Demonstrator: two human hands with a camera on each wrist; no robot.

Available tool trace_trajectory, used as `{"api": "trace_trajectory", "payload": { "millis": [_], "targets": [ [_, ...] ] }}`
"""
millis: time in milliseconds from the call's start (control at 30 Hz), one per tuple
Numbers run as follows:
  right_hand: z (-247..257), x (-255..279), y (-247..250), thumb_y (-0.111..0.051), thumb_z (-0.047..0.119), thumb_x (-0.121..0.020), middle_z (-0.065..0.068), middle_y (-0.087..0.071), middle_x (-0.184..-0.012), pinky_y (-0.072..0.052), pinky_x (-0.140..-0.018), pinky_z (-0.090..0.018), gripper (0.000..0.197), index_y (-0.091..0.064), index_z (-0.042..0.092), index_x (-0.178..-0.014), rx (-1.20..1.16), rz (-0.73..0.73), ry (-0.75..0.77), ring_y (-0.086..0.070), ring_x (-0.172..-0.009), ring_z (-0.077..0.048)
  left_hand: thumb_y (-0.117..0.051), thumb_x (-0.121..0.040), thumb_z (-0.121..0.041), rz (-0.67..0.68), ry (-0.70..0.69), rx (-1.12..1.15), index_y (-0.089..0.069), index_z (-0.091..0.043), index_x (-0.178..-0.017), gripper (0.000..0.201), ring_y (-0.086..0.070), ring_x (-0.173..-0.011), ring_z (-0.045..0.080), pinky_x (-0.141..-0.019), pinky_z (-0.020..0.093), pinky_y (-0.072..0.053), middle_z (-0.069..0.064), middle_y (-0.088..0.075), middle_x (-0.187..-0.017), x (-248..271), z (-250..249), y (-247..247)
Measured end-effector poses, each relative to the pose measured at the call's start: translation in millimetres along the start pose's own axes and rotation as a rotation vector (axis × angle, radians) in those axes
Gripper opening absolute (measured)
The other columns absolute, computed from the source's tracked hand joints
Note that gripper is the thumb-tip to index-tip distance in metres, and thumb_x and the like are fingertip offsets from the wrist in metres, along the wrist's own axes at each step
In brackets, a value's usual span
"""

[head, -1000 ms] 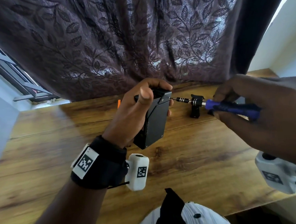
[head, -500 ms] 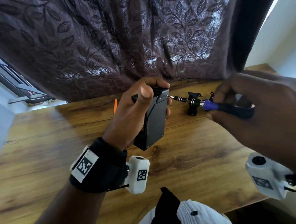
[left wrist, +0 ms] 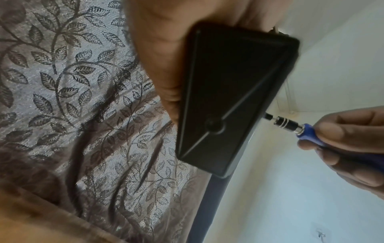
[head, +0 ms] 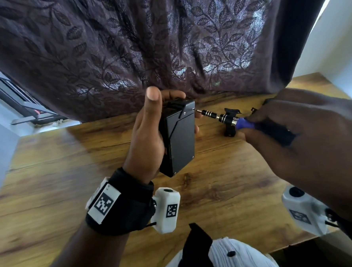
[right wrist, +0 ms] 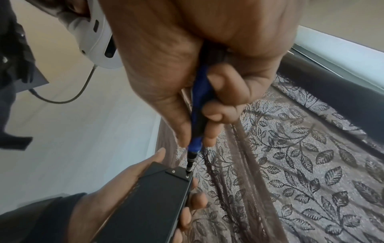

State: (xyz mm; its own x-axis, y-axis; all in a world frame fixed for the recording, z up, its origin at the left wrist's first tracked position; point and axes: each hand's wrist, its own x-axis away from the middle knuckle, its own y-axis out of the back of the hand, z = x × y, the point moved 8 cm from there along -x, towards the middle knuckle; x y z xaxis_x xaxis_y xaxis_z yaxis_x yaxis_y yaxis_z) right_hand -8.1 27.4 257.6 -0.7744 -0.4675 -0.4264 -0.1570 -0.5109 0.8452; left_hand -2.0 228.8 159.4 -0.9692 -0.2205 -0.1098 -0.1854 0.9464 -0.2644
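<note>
My left hand (head: pixel 150 132) grips a black rectangular box (head: pixel 179 139) upright above the wooden table (head: pixel 71 181), thumb raised along its near edge, fingers wrapped behind it. The box (left wrist: pixel 232 98) shows a diagonal seam and a round button on its face. My right hand (head: pixel 295 138) grips a screwdriver (head: pixel 238 122) with a blue and black handle. Its thin bit touches a small screw at the box's top right corner (right wrist: pixel 187 176). In the right wrist view the screwdriver (right wrist: pixel 197 115) runs down from my curled fingers to the box (right wrist: pixel 153 205).
A small black clip-like part (head: pixel 230 121) stands on the table behind the screwdriver shaft. A dark leaf-patterned curtain (head: pixel 145 52) hangs along the table's far edge. A window frame (head: pixel 14 97) is at far left, a white wall (head: pixel 340 40) at right.
The left hand has turned the box more upright and raised its thumb off the top. The screwdriver bit stays at the box's top right corner.
</note>
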Motion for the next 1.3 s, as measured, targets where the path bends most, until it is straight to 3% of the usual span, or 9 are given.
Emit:
{"api": "trace_trajectory", "payload": {
  "millis": [167,367,567,667,833,967,1100,1200,1300],
  "targets": [
    [-9,-3,-7,-0.058,0.051,-0.090,0.003,-0.060,-0.054,-0.045,-0.057,-0.036,0.034,-0.073,0.029,-0.069,-0.129,0.062,-0.130,-0.055,-0.052,-0.015,-0.025,-0.104,-0.049,-0.008,-0.037,-0.056,-0.058,-0.004,-0.121,0.059,-0.068,-0.080,0.042,-0.065,0.044,-0.054,0.019,-0.069,-0.090,1,-4,1],
    [-11,-7,-14,-0.078,0.054,-0.070,0.019,-0.063,-0.070,-0.041,-0.067,-0.007,0.031,-0.063,0.031,-0.084,-0.172,0.096,-0.176,-0.058,-0.076,0.001,-0.026,-0.105,-0.046,-0.015,-0.090,-0.080,-0.057,-0.003,-0.119,0.055,-0.069,-0.077,0.041,-0.062,0.043,-0.055,0.025,-0.070,-0.092,-1,-13,1],
    [-13,-3,-5,-0.069,0.053,-0.083,0.010,-0.062,-0.057,-0.049,-0.061,-0.030,0.028,-0.070,0.030,-0.069,-0.188,0.017,-0.195,-0.059,-0.062,-0.010,-0.026,-0.105,-0.045,-0.017,-0.108,-0.102,-0.059,-0.008,-0.116,0.051,-0.070,-0.076,0.041,-0.061,0.041,-0.054,0.014,-0.071,-0.088,-2,-15,-3],
    [-15,-6,-12,-0.063,0.050,-0.092,0.009,-0.059,-0.051,-0.043,-0.054,-0.024,0.042,-0.064,0.024,-0.059,-0.232,0.090,-0.210,-0.057,-0.054,-0.011,-0.025,-0.106,-0.044,-0.002,-0.119,-0.128,-0.059,-0.008,-0.116,0.050,-0.069,-0.078,0.043,-0.062,0.043,-0.055,0.015,-0.071,-0.089,-2,-16,-4],
    [-19,-8,-14,-0.080,0.055,-0.065,0.014,-0.065,-0.072,-0.041,-0.063,-0.009,0.032,-0.064,0.032,-0.081,-0.235,0.110,-0.195,-0.059,-0.074,0.001,-0.025,-0.105,-0.043,0.017,-0.124,-0.131,-0.058,-0.006,-0.116,0.051,-0.069,-0.076,0.044,-0.061,0.043,-0.054,0.017,-0.070,-0.086,-1,-17,-5],
    [-17,-6,-4,-0.078,0.046,-0.074,0.019,-0.063,-0.066,-0.042,-0.063,-0.019,0.017,-0.072,0.031,-0.075,-0.201,0.023,-0.149,-0.060,-0.075,-0.006,-0.025,-0.105,-0.044,0.039,-0.107,-0.124,-0.057,-0.005,-0.117,0.052,-0.069,-0.075,0.042,-0.059,0.040,-0.054,0.012,-0.071,-0.087,-1,-15,-8],
    [-17,-6,-4,-0.071,0.048,-0.083,0.007,-0.064,-0.055,-0.041,-0.056,-0.026,0.023,-0.075,0.030,-0.069,-0.221,0.049,-0.138,-0.058,-0.059,-0.016,-0.025,-0.107,-0.039,0.074,-0.129,-0.162,-0.055,0.002,-0.118,0.053,-0.069,-0.074,0.038,-0.060,0.040,-0.054,0.016,-0.072,-0.088,-2,-15,-7],
    [-21,-9,-10,-0.071,0.048,-0.083,0.009,-0.063,-0.054,-0.040,-0.051,-0.018,0.026,-0.070,0.032,-0.062,-0.259,0.127,-0.161,-0.056,-0.052,-0.009,-0.026,-0.107,-0.039,0.090,-0.122,-0.158,-0.056,-0.001,-0.116,0.049,-0.068,-0.074,0.039,-0.062,0.041,-0.054,0.027,-0.072,-0.093,-2,-15,-6],
    [-21,-11,-14,-0.078,0.055,-0.070,0.020,-0.066,-0.070,-0.041,-0.056,-0.013,0.025,-0.066,0.033,-0.075,-0.249,0.157,-0.173,-0.061,-0.063,0.000,-0.027,-0.107,-0.040,0.084,-0.101,-0.155,-0.057,-0.004,-0.115,0.048,-0.068,-0.074,0.039,-0.062,0.041,-0.054,0.025,-0.072,-0.092,0,-13,-4]
  ]
}}
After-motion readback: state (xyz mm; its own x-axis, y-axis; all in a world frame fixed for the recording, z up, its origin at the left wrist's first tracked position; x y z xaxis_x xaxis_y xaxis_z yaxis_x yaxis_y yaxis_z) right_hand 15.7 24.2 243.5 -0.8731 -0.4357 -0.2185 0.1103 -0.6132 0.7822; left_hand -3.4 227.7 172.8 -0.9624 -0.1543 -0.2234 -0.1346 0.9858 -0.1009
